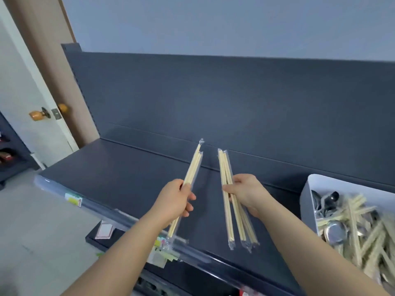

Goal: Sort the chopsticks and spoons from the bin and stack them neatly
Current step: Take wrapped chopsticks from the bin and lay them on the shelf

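My left hand (178,198) grips a clear-wrapped pack of pale wooden chopsticks (193,167) near its middle, tips pointing up and to the right. My right hand (245,192) holds a thicker bundle of wrapped chopstick packs (224,165), fanned slightly at the lower ends. Both bundles hover over the dark blue shelf (128,167), a short gap between them. At the right edge, a white bin (307,189) holds several wrapped chopsticks (367,236) and metal spoons (335,230) mixed together.
The shelf has a tall dark back panel (213,92) and a clear plastic label strip (119,217) along its front edge. A lower shelf (192,274) sits below. A door with an orange knob (35,115) stands at the left.
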The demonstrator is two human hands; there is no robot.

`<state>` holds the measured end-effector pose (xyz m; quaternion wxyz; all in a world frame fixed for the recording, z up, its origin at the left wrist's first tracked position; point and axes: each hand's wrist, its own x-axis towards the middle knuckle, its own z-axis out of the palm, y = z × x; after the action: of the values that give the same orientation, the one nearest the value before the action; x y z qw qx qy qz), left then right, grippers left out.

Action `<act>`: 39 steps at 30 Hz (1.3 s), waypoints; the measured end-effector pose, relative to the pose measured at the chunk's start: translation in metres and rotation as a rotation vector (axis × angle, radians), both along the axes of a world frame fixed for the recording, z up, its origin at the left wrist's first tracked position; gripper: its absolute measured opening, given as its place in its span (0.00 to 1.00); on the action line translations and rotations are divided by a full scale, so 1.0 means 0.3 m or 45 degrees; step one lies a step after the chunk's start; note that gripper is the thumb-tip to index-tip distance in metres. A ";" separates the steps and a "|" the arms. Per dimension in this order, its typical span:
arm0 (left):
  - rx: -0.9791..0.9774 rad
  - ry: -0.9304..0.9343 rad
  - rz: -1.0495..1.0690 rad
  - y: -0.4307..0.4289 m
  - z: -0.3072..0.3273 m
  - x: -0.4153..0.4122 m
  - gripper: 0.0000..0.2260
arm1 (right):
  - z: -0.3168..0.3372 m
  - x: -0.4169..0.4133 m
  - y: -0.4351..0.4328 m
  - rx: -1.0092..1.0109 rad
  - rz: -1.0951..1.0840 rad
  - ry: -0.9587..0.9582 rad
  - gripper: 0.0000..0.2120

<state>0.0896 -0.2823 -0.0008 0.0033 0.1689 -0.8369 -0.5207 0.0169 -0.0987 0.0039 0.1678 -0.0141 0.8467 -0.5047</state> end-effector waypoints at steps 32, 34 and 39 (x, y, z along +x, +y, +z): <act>-0.020 -0.247 -0.029 -0.441 -0.361 -0.432 0.11 | -0.337 -0.278 -0.457 0.459 -0.119 0.016 0.23; 0.095 -0.216 -0.041 -0.441 -0.354 -0.443 0.16 | -0.335 -0.279 -0.466 0.464 -0.117 0.019 0.26; -0.121 -0.144 -0.258 -0.466 -0.350 -0.459 0.14 | -0.325 -0.264 -0.493 0.610 -0.054 0.088 0.21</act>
<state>-0.0482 -0.4222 -0.1058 -0.0885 0.1122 -0.8722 -0.4679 -0.0622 -0.2465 -0.0937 0.1265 0.0268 0.9476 -0.2920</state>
